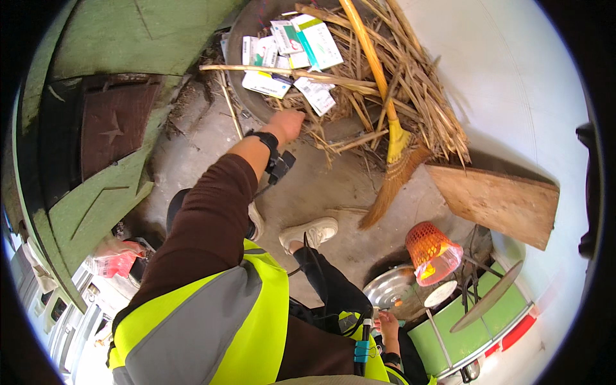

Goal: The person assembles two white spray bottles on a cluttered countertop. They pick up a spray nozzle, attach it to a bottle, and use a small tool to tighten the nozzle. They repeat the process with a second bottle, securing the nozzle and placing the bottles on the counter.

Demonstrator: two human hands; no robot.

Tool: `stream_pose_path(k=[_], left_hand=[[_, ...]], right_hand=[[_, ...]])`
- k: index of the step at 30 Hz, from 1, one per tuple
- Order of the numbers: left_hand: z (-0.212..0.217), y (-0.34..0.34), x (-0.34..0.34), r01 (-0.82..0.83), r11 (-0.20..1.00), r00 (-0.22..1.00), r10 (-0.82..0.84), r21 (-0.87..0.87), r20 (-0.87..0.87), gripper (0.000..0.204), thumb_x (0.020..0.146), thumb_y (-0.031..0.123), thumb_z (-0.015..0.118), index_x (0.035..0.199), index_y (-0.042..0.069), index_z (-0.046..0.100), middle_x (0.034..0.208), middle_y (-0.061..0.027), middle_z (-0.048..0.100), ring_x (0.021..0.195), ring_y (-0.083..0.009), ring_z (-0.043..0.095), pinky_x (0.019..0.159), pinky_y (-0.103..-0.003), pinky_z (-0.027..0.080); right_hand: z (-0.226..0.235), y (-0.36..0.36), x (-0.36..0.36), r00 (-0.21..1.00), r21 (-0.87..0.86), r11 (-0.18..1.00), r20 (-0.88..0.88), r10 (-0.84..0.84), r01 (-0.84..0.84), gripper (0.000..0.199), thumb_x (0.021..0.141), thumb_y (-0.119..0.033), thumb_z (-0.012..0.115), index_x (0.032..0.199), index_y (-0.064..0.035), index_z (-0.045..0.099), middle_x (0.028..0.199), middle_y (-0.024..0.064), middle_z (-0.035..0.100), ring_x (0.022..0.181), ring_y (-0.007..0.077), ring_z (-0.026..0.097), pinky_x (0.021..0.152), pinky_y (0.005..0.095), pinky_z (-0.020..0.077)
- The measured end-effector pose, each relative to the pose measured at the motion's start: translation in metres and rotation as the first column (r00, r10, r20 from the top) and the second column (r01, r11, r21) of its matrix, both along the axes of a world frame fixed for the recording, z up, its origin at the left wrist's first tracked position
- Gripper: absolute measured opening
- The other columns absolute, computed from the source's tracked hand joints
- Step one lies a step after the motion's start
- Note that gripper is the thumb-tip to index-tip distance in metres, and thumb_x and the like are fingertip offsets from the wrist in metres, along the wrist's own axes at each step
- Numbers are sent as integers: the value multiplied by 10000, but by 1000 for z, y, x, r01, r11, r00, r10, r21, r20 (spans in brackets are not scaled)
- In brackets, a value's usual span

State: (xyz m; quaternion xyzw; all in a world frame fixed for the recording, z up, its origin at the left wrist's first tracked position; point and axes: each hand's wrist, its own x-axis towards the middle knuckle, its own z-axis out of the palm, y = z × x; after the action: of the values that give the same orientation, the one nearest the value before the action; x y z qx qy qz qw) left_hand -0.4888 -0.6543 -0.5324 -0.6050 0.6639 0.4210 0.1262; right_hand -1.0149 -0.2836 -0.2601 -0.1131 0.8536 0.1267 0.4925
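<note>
Fingers (pixel 292 120) touching dry stalks (pixel 333 106).

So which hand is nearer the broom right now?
The left hand. It is stretched out to the dry stalks just left of the broom. The right hand is low by the metal lid, farther off.

Dusty grey concrete floor (pixel 308 186); pale bluish wall (pixel 513 83); weathered green door (pixel 109 38); leaning wooden board (pixel 500 202).

I see the round grey basin (pixel 240 48) on the floor, heaped with dry straw stalks (pixel 359 90) and small white-and-green cardboard boxes (pixel 292 48). A broom (pixel 385 128) with a yellow handle leans across the straw, bristles down.
</note>
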Motion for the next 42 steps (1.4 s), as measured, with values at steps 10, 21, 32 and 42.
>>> stream_pose_path(k=[10,21,32,42], left_hand=[[10,-5,41,-419,837,906,361,-353,-220,164,802,110,554,923,8,595,942,-203,608,916,-368,581,794,-438,474],[-42,51,153,-888,93,215,950,-450,-228,203,848,216,531,894,38,618,888,-222,648,862,-423,603,741,-454,489],[-62,58,125,-899,42,159,959,-437,-235,312,842,359,544,806,57,615,819,-203,647,791,-404,611,706,-448,486],[7,-25,106,-232,442,943,322,-866,-88,327,795,127,601,1118,84,575,1030,-111,596,1052,-287,517,934,-435,365]], right_hand=[[-89,-31,5,817,-421,700,-270,510,-577,376,902,-315,488,1023,19,611,847,239,626,795,391,588,726,458,465],[-128,-89,21,537,-263,490,-610,583,-831,399,875,-401,535,982,-33,645,934,203,600,850,374,561,730,475,448],[-122,-101,39,573,-235,557,-589,571,-796,355,872,-373,547,960,-39,631,907,151,567,825,323,564,690,427,455],[-118,-94,52,616,-333,559,-642,455,-760,289,845,-332,595,918,-56,635,903,151,564,818,322,556,713,410,451]])
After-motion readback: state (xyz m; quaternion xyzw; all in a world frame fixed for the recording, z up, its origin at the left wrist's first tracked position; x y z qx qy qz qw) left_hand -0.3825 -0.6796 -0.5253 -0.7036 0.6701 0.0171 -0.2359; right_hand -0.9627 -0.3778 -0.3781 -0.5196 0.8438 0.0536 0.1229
